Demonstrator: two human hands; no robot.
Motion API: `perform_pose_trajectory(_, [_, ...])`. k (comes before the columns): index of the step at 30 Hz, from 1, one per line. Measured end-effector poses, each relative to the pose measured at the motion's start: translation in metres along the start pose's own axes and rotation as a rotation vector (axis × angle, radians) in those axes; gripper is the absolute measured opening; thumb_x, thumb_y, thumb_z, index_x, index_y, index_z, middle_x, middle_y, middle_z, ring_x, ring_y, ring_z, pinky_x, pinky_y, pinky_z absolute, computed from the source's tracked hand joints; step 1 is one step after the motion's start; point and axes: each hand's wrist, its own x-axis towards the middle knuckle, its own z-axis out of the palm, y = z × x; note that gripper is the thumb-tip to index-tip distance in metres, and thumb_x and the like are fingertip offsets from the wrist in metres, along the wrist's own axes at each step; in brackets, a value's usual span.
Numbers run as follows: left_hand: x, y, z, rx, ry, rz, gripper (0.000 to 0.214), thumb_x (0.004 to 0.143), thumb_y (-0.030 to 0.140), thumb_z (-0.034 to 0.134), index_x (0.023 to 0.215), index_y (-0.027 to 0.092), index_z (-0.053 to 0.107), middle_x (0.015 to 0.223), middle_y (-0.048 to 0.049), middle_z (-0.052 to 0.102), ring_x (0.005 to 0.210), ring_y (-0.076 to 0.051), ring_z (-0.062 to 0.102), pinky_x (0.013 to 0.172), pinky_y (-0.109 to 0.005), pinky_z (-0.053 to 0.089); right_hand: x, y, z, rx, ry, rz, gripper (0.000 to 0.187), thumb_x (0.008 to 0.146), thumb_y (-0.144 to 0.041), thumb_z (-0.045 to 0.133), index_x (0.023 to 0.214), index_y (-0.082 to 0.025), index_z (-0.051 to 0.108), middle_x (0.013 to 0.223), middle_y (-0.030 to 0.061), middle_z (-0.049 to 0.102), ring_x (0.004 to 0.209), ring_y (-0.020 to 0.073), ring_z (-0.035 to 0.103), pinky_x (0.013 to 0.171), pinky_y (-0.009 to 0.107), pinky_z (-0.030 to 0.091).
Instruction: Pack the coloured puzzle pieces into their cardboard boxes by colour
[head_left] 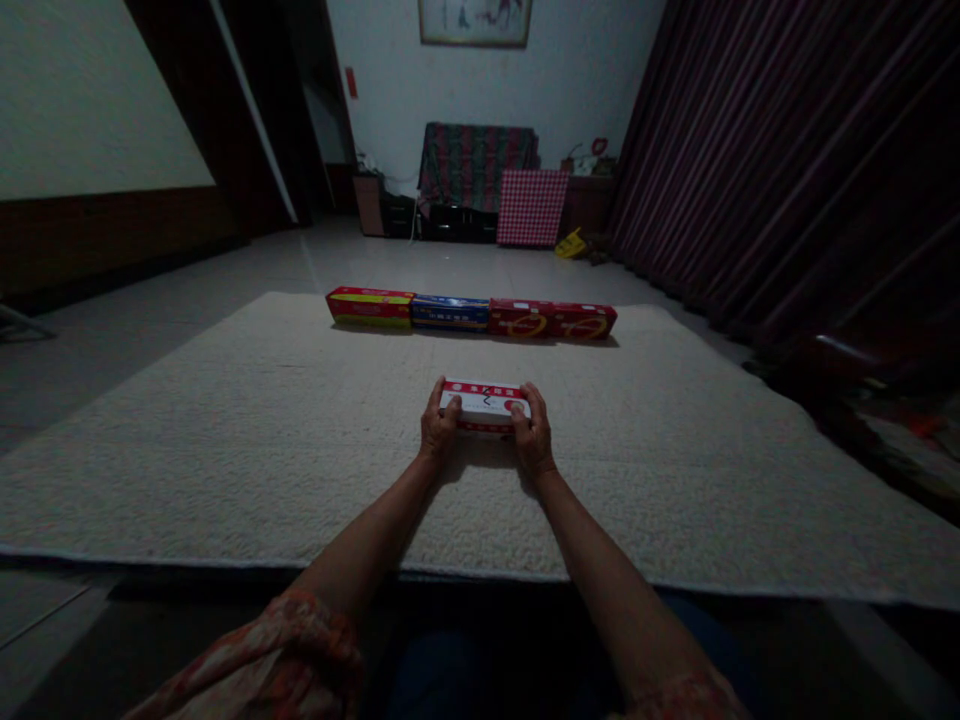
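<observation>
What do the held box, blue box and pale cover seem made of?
Held box: probably printed cardboard, straight edges and flat faces; finish unclear in dim light. Blue box: likely glossy cardboard, highlights along its top. Pale cover: perhaps quilted fabric, matte, by its bumpy surface.

Your left sleeve [281,645] is loose, patterned in mottled orange-red and pale tones, and bunched in soft folds near the elbow. Your right sleeve [694,697] shows only at the lower edge, in similar reddish cloth. Both forearms are bare below the cloth; your left hand [441,425] and right hand [533,432] are bare. Dark blue clothing [435,665] shows dimly below.
</observation>
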Motion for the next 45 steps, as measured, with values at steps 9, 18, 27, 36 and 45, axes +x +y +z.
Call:
perform_pose_trajectory(9, [0.019,-0.003,-0.019,-0.09,-0.197,-0.084,0.1,0.075,0.049,0.072,0.16,0.013,0.035,0.137,-0.016,0.065,0.123,-0.035,0.063,0.107,-0.048,0.048,0.032,0.01,-0.017,0.111,-0.266,0.061,0.048,0.076,-0.041,0.069,0.12,-0.023,0.072,0.149,0.0111,0.057,0.144,0.0336,0.045,0.123,0.052,0.033])
perform_pose_trajectory(18, [0.05,0.005,-0.041,-0.033,-0.402,-0.171,0.119,0.06,0.04,0.086,0.162,0.017,0.03,0.159,-0.0197,0.045,0.139,-0.042,0.05,0.113,-0.051,0.043,0.058,0.01,-0.013,0.07,-0.487,0.165,0.068,0.061,-0.028,0.076,0.129,-0.02,0.069,0.163,0.0127,0.039,0.154,0.0373,0.027,0.125,0.056,0.024])
perform_pose_trajectory(27, [0.059,0.005,-0.048,-0.063,-0.57,-0.127,0.121,0.06,0.038,0.082,0.164,0.018,0.024,0.167,-0.0202,0.03,0.144,-0.044,0.042,0.116,-0.052,0.039,0.072,-0.009,-0.022,-0.2,-0.677,-0.067,0.067,0.066,-0.023,0.073,0.132,-0.02,0.066,0.155,0.0151,0.046,0.146,0.0367,0.041,0.119,0.053,0.038])
perform_pose_trajectory(36, [0.061,0.001,-0.048,-0.08,-0.575,-0.132,0.111,0.064,0.037,0.08,0.162,0.023,0.03,0.166,-0.0166,0.035,0.144,-0.041,0.041,0.117,-0.053,0.035,0.092,-0.061,-0.024,-0.51,-0.935,-0.111,0.04,0.079,-0.021,0.065,0.118,-0.016,0.07,0.14,0.0172,0.06,0.13,0.0308,0.057,0.112,0.049,0.045])
perform_pose_trajectory(45, [0.062,0.001,-0.041,-0.115,-0.539,-0.159,0.116,0.062,0.04,0.078,0.163,0.018,0.027,0.163,-0.0186,0.037,0.14,-0.042,0.045,0.113,-0.053,0.04,0.096,-0.07,-0.018,-0.514,-0.964,-0.047,0.042,0.074,-0.019,0.072,0.115,-0.016,0.068,0.131,0.0156,0.063,0.117,0.0291,0.061,0.104,0.045,0.049])
